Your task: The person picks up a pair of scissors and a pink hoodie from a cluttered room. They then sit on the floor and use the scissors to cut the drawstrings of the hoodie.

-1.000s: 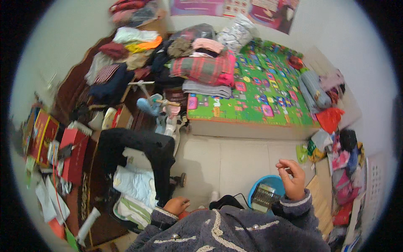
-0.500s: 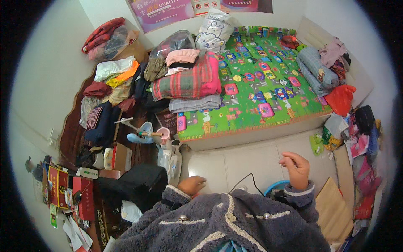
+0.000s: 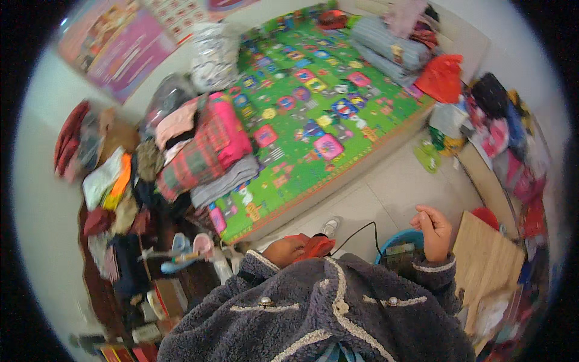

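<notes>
Low in front of my body, my left hand (image 3: 283,252) is closed around a crumpled red piece (image 3: 315,246), thin like cloth or plastic; I cannot tell which. A white shoe (image 3: 330,225) shows just beyond it on the floor. My right hand (image 3: 433,234) is raised with its fingers loosely curled in, and nothing shows in them. Beneath and left of that hand stands a blue basin (image 3: 382,248) with dark things inside, partly hidden by my sleeve. A black cord (image 3: 362,228) arches between the basin and my jacket.
Ahead is a bed with a green patterned mat (image 3: 289,127). Folded blankets (image 3: 199,154) and clothes pile up at left. A wooden board (image 3: 487,253) leans at right, near a red round item (image 3: 486,217). Green slippers (image 3: 428,157) lie on the tiled floor (image 3: 398,187).
The view has swung to the right. My left hand has moved slightly right, and the red piece in it shows far more. My right hand stays raised and curled, beside the basin.
</notes>
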{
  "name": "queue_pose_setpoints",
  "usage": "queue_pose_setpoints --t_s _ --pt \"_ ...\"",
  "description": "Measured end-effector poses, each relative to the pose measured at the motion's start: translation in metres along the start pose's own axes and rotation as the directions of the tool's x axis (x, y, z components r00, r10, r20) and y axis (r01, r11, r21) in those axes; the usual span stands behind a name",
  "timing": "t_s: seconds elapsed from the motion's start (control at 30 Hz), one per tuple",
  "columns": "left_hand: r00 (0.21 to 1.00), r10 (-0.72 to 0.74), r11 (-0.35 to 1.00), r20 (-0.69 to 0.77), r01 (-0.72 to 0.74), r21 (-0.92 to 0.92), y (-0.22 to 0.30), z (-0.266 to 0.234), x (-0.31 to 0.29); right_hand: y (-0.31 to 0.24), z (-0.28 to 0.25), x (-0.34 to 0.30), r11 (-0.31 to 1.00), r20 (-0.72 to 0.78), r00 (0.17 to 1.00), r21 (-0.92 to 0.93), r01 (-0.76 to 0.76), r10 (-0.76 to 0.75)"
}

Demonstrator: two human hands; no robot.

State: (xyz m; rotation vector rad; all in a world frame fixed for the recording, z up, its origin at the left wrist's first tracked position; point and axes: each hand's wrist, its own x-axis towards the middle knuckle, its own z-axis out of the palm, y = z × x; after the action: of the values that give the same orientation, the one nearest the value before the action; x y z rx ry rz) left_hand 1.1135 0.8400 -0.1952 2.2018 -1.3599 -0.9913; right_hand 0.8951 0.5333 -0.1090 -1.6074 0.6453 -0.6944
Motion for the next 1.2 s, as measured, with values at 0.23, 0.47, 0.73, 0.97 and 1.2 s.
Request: queue_pose_setpoints --t_s 0.23,0.47,0.73,0.97,1.2 --pt "0.974 0.192 0.981 0.121 -0.195 0.017 -0.020 -0.081 0.122 -0.019 0.017 0.038 0.997 -0.169 0.983 -0.021 -0.079 0.074" --pt "0.901 0.306 0.940 0.306 -0.337 0.053 -0.013 -0.114 0.227 -0.029 0.032 0.056 0.964 -0.200 0.973 -0.215 -0.157 0.114" --pt "0.676 0.477 0.796 0.562 -0.603 0.050 0.048 -0.093 0.324 -0.016 -0.012 -0.015 0.935 -0.608 0.758 -0.071 -0.346 0.235" --pt "0.469 0.479 0.632 0.742 -0.771 0.080 0.140 -0.059 0.366 0.028 -0.041 -0.087 0.959 -0.863 0.444 0.143 -0.244 0.241" --pt "0.315 0.339 0.565 0.886 -0.822 0.076 0.214 -0.023 0.377 0.061 -0.060 -0.112 0.961 -0.909 0.315 0.251 -0.112 0.274"
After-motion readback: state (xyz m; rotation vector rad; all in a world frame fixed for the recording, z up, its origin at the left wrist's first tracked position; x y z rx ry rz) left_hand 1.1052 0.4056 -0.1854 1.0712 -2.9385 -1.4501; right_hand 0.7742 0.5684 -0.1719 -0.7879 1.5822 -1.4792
